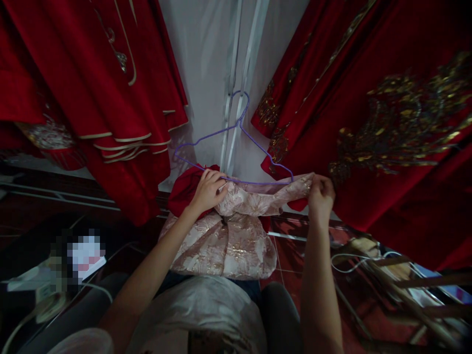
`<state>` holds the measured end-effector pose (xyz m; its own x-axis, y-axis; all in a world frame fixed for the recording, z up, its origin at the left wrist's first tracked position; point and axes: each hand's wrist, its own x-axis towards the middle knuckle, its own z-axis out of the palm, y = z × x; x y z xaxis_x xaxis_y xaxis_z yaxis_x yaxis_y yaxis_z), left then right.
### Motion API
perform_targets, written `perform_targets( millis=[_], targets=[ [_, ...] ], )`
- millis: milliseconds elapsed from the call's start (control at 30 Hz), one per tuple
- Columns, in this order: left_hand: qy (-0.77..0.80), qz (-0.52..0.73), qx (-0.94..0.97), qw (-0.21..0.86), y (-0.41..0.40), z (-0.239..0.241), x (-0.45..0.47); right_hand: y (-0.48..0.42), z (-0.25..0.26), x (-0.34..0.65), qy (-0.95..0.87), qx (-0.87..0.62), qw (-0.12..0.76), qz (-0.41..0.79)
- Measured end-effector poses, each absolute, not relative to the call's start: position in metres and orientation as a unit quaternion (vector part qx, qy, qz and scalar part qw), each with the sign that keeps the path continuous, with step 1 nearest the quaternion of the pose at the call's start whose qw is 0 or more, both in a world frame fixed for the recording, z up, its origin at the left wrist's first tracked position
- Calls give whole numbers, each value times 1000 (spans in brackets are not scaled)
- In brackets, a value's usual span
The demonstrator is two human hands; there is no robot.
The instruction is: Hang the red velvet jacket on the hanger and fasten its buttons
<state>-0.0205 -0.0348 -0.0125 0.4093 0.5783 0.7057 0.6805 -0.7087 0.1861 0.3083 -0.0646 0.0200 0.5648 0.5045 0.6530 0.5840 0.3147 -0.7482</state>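
Note:
A pale pink brocade garment [228,241] with gold pattern and red lining hangs folded over the lower bar of a purple wire hanger [236,142]. My left hand [208,189] is closed on the fabric at the hanger's left side. My right hand [321,192] pinches the garment's edge at the hanger's right end. The hanger's hook sits up against white vertical strips [239,73] in front of me.
Red embroidered garments hang at left [110,83] and right [387,123], flanking a white wall [206,49]. A dark reddish tiled floor [295,246] lies below. Cables and a wooden frame [398,280] sit at lower right; papers and a white cord lie at lower left.

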Motion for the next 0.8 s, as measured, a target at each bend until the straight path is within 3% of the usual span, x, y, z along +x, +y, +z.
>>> perform_targets(
  millis=[300,633,800],
  targets=[
    [-368,-411,-833,26,-36,-18,0,-26,76,245,-603,-553,566,-101],
    [-331,-401,-853,-46,-26,2,-15,-6,63,234,-668,-536,513,-51],
    [-457,-417,-783,55,5,16,-87,-9,66,236,-679,-527,509,-36]
  ],
)
